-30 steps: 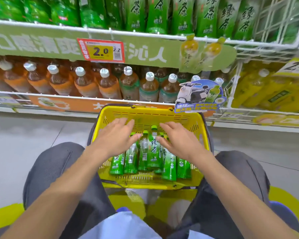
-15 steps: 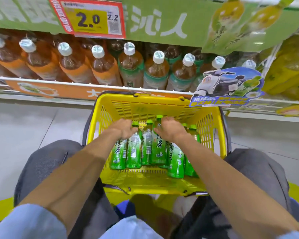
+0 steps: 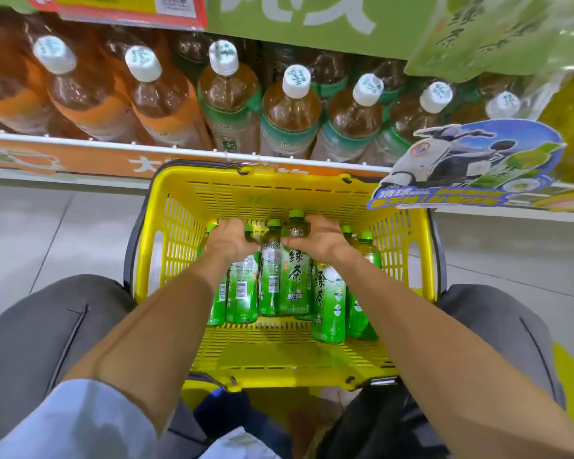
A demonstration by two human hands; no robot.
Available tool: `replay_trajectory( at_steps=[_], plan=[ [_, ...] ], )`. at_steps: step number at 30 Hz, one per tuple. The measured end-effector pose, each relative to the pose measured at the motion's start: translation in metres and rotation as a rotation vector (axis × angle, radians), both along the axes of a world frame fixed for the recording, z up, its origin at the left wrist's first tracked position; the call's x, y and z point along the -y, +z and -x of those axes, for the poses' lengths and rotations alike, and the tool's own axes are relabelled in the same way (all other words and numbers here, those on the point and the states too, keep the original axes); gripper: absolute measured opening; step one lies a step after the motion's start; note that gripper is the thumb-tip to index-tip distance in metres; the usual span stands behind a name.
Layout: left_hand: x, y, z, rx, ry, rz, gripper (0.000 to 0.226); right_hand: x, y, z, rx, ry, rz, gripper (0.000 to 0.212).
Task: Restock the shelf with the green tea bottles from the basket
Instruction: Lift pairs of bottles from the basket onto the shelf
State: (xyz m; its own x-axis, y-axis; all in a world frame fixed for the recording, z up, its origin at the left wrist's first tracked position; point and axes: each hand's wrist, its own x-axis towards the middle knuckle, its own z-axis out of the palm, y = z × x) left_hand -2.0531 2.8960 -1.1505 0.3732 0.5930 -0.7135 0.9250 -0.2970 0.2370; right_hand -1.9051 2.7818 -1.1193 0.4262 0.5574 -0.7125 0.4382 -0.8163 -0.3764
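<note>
Green tea bottles (image 3: 294,283) lay side by side in the yellow basket (image 3: 179,226), caps pointing toward the shelf (image 3: 113,145) and green labels facing up, bunched in the middle and far part of the basket with bare yellow grid showing on the near side. The left hand (image 3: 232,240) was clenched over the upper ends of the bottles on the left of the bunch, fingers curled down round them. The right hand (image 3: 322,240) gripped the upper ends on the right, its thumb pressed to the dark neck of the central bottle and its fingers wrapped over the top; two green caps showed just beyond its wrist. How many bottles each hand held could not be told. The basket sat between the person's knees in grey trousers (image 3: 47,326), its far rim close beneath the shelf's white front rail. On that shelf stood large brown tea bottles (image 3: 289,111) with white caps, orange-labelled to the left and green-labelled toward the right. A scooter promo card (image 3: 461,164) hung from the rail and overlapped the basket's far right corner. A pale blue sleeve (image 3: 80,422) covered the left upper arm, and grey floor tiles (image 3: 47,233) lay to either side.
</note>
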Motion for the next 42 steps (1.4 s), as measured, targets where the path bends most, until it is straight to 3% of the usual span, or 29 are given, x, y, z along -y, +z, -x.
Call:
replay_trajectory(
  at_steps=[5, 11, 16, 21, 26, 30, 34, 42],
  plan=[
    [-0.004, -0.003, 0.013, 0.08, 0.096, 0.112, 0.055, 0.006, 0.003, 0.001, 0.05, 0.055, 0.005, 0.082],
    [0.008, 0.013, 0.034, 0.343, 0.169, 0.327, 0.06, 0.022, 0.007, 0.027, 0.084, 0.215, 0.015, 0.072],
    [0.022, 0.029, 0.031, 0.327, 0.198, 0.327, 0.058, 0.039, 0.016, 0.039, -0.009, 0.087, -0.05, 0.076],
    [0.045, 0.026, 0.032, 0.412, 0.183, 0.254, 0.063, 0.048, 0.026, 0.037, -0.041, 0.032, -0.085, 0.095],
    [0.044, 0.028, 0.053, 0.528, 0.3, 0.262, 0.073, 0.064, 0.031, 0.044, -0.115, -0.09, -0.176, 0.089],
    [0.045, 0.042, 0.065, 0.602, 0.373, 0.266, 0.077, 0.069, 0.04, 0.048, -0.08, -0.145, -0.262, 0.091],
    [0.044, 0.069, 0.063, 0.667, 0.315, 0.318, 0.072, 0.073, 0.066, 0.052, -0.011, -0.127, -0.37, 0.093],
    [0.019, 0.178, 0.056, 0.886, 0.326, 0.283, 0.085, 0.062, 0.174, 0.036, 0.127, -0.075, -0.575, 0.091]
  ],
)
